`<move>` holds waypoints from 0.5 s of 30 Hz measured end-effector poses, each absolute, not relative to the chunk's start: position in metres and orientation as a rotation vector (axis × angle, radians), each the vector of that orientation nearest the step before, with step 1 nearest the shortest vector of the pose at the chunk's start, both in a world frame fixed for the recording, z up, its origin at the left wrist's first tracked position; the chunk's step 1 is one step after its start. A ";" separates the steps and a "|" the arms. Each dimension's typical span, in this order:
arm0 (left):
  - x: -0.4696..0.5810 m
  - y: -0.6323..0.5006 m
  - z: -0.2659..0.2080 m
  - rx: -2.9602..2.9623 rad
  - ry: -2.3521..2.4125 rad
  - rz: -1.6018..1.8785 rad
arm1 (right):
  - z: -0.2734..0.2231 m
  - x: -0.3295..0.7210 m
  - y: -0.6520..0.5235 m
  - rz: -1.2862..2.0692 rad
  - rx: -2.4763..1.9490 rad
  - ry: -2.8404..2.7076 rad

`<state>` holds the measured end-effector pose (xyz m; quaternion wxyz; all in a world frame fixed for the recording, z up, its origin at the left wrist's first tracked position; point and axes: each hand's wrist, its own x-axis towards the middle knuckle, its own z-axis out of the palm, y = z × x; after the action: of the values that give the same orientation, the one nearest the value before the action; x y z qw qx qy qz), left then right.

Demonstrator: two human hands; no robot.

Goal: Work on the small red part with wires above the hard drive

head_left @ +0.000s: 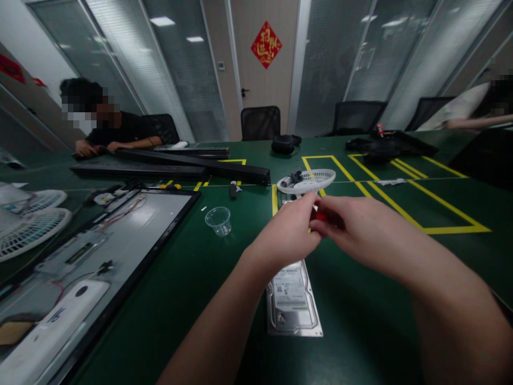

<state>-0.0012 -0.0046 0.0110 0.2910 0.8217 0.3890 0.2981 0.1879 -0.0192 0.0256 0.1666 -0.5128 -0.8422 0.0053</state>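
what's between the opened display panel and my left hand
In the head view, a clear plastic cup and a small white scrap lie between the display panel and your left hand.

- The hard drive lies on the table.
- Over the hard drive's far end are the left hand and, to its right, the right hand.
- Behind the hard drive sits a slotted dish, small parts in it.
- Left of and behind the hard drive stands a cup.
- Farther left of the hard drive lies a panel.
- Far behind the hard drive, leftward, lie long bars; straight behind, a chair.
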 end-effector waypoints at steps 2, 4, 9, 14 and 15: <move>-0.002 -0.005 0.011 2.174 1.029 0.802 | 0.026 0.189 -0.021 0.029 -1.378 -2.417; -0.002 -0.005 0.010 2.159 1.011 0.816 | 0.027 0.190 -0.022 0.048 -1.282 -2.438; -0.001 -0.005 0.010 2.183 1.013 0.824 | 0.027 0.189 -0.020 0.046 -1.352 -2.426; -0.002 -0.005 0.011 2.218 1.034 0.809 | 0.029 0.186 -0.021 0.047 -1.460 -2.401; -0.002 -0.005 0.011 2.208 1.025 0.813 | 0.029 0.186 -0.022 0.051 -1.427 -2.407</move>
<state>-0.0024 -0.0048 0.0106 0.2838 0.8249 0.3829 0.3038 0.1862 -0.0217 0.0293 0.1705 -0.5024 -0.8475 0.0180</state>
